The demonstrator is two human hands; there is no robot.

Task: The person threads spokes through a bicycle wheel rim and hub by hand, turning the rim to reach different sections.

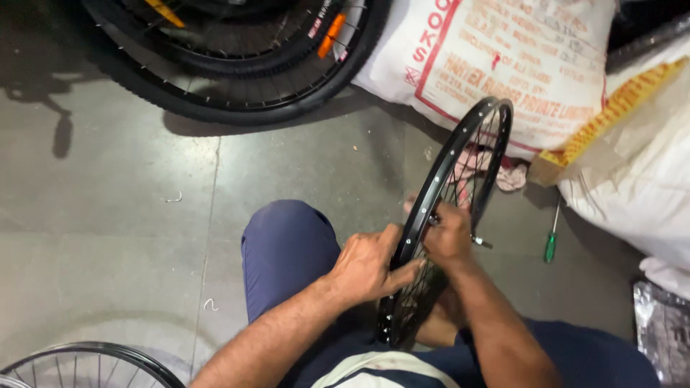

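grey stone floor — hands grip round black spoked rim

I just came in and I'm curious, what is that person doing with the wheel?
A person sitting on the floor holds a bare black bicycle wheel upright between the knees. The left hand grips the rim, and the right hand works at the spokes near the middle. A green screwdriver lies on the floor close by, and wheels with tyres lean near a white sack.
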